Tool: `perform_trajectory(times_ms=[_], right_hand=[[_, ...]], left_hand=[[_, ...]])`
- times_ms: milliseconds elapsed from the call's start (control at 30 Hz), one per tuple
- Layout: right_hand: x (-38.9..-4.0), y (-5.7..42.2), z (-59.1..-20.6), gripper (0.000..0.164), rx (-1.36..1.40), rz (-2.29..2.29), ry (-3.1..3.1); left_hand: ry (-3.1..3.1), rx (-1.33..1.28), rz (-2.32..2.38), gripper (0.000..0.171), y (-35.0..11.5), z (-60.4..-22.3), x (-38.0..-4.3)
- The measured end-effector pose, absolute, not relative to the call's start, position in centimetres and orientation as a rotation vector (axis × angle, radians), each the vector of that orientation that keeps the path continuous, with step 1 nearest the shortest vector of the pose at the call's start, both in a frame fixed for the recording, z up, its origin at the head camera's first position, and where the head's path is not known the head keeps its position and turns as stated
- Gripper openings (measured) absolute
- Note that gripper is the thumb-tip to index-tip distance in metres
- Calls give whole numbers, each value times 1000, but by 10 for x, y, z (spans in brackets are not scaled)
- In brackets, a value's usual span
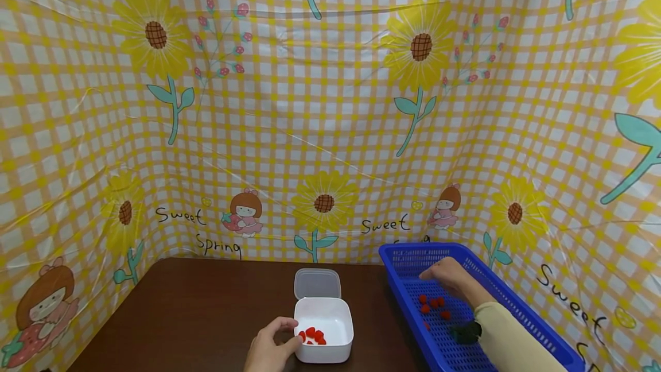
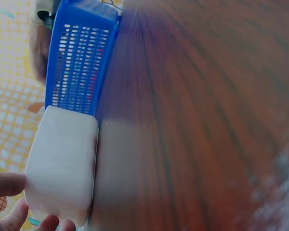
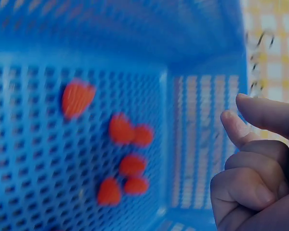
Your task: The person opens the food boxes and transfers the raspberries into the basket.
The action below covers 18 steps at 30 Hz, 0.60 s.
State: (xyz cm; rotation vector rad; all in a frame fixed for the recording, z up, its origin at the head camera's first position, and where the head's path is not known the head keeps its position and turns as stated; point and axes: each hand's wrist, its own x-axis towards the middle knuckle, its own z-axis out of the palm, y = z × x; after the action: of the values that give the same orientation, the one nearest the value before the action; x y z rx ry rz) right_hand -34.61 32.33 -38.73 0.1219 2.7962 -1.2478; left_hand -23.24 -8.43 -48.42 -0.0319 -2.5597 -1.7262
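My left hand [image 1: 271, 344] holds the near left corner of a white square container [image 1: 333, 353], thumb and fingers at its rim and side. Several small red, strawberry-shaped pieces [image 1: 311, 332] lie inside, towards that hand. Over the far part of a blue slotted basket [image 1: 408, 310] hovers my right hand [image 1: 451, 277]. In the right wrist view its thumb and index finger [image 3: 236, 130] point out with a gap between their tips, the other fingers bend inward, and nothing is held. More red strawberry-shaped pieces [image 3: 77, 98] are scattered on the basket floor.
Behind the container lies its translucent grey lid [image 1: 317, 284]. A dark green object [image 1: 465, 333] sits in the basket, partly hidden by the right sleeve [image 1: 508, 334]. The dark brown tabletop [image 1: 196, 314] meets a checked, flower-printed cloth [image 1: 279, 131] on three sides.
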Motion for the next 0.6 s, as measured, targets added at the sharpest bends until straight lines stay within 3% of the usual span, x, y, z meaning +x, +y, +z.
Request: perform_trajectory(times_ms=[167,367,600], right_hand=[[-345,294,-374,14,3,-1277,2804],[-342,262,-360,27,-86,-1281,2742],[-335,226,-351,25,-229,-1318,2636]], left_hand=[[-2561,-18,-1724,25,-84,-484,-233],[-2554,-25,-1723,25,-84,-487,-234],[-2555,-39,-1720,24,-85,-486,-234]])
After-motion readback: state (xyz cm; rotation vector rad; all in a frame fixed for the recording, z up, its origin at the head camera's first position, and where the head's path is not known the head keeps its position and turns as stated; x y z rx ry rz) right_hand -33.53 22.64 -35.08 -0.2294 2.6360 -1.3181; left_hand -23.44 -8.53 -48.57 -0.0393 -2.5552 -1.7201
